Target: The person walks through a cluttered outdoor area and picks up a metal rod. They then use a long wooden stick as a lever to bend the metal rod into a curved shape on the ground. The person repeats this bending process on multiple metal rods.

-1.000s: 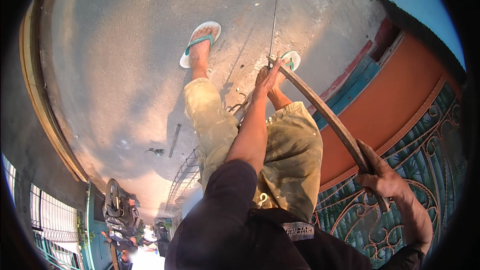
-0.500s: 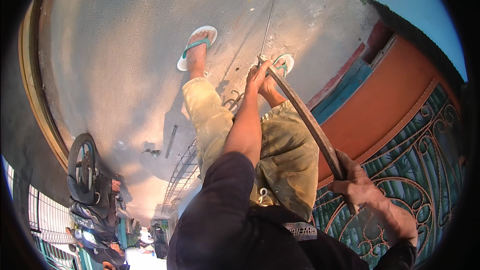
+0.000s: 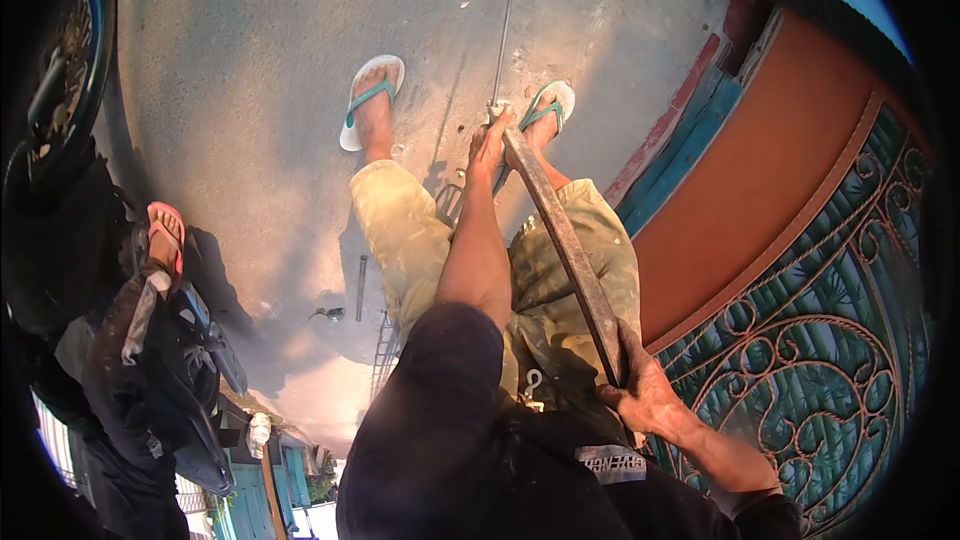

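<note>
I have the long brown bar [image 3: 565, 240] slanting in front of the right trouser leg [image 3: 590, 210], its far end by the right foot and its near end close to the waist. My right hand [image 3: 643, 393] is wrapped round that near end, thumb and fingers bent about it. My left hand [image 3: 487, 145] lies against the far end, fingers curled; I cannot tell whether they pinch the bar, the thin metal rod [image 3: 507, 20] meeting it there, or both. The rod runs away from me to a bent tip at the top edge.

Teal-strapped white sandals [image 3: 372, 100] are on both feet, set apart on the rough grey ground [image 3: 250, 90]. A short dark metal piece [image 3: 361, 287] lies left of the legs. To my right are an orange wall [image 3: 750, 190] and a scrollwork gate [image 3: 800, 380]; to my left, a motorcycle wheel [image 3: 98, 50] and another person's foot in a pink sandal [image 3: 178, 230].
</note>
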### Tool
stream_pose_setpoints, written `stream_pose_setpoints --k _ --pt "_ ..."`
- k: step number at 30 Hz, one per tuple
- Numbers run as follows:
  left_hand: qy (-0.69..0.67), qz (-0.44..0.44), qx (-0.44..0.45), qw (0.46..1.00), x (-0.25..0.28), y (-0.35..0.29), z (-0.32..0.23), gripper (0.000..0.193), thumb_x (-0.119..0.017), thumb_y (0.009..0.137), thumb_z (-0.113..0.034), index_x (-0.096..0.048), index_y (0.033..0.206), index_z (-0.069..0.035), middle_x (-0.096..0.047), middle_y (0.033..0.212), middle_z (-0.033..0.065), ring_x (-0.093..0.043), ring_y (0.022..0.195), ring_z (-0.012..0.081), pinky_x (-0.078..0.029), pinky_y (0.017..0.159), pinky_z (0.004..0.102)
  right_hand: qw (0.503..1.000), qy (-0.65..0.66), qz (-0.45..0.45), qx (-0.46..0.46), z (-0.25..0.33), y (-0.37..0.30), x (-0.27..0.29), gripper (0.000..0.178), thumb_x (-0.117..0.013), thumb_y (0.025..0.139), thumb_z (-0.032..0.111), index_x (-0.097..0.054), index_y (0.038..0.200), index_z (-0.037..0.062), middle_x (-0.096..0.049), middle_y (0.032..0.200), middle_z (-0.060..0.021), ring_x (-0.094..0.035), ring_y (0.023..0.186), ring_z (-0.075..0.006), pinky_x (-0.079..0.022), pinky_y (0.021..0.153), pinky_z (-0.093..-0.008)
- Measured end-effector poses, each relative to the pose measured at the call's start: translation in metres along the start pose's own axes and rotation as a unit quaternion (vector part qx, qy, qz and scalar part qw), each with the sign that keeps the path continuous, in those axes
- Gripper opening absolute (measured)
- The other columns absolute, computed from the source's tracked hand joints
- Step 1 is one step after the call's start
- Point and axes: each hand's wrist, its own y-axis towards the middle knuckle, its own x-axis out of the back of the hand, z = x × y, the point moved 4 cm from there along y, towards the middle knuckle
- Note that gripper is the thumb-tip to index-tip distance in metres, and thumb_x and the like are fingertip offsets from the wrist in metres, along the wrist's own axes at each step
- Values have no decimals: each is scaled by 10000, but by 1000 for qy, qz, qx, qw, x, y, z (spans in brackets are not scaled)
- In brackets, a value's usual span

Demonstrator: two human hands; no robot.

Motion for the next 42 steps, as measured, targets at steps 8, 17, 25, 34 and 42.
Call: stream_pose_setpoints --k 8,17,25,34,42 --pt "2 26 2 1000 -4 -15 5 726 -630 690 -562 -672 1072 55 -662 1026 225 -597 992 325 -424 883 412 984 72 -53 154 -90 4 -86 1050 -748 779 74 -16 1528 -4 -510 1356 -273 -456 1318 -321 -331 1092 -357" --pt "-28 -27 -12 999 18 24 6 517 -629 756 -418 -678 1048 7 -649 958 136 -581 874 246 -429 816 355 994 86 23 62 -81 51 -93 993 -700 777 70 -41 1516 2 -554 1270 -273 -562 1195 -342 -442 996 -370" --pt "-32 6 -35 999 19 23 -43 572 -630 747 -457 -625 1136 -37 -619 1071 162 -551 989 281 -388 903 433 970 217 45 96 -106 108 -96 912 -688 773 31 -163 1519 32 -527 1337 -188 -517 1216 -235 -395 1014 -331" --pt "124 9 -22 992 37 7 1 718 -669 689 -508 -645 1208 -12 -567 1290 255 -494 1242 358 -347 1041 461 987 116 22 110 -98 83 -60 898 -709 798 89 -169 1508 -14 -553 1284 -251 -533 1205 -294 -415 1009 -339" --pt "123 6 -5 992 17 24 53 670 -674 614 -470 -699 1062 28 -639 1126 278 -605 1071 389 -447 892 465 991 92 -41 91 -134 64 -95 766 -692 734 88 -323 1402 16 -608 1150 -253 -596 1118 -337 -451 969 -395"
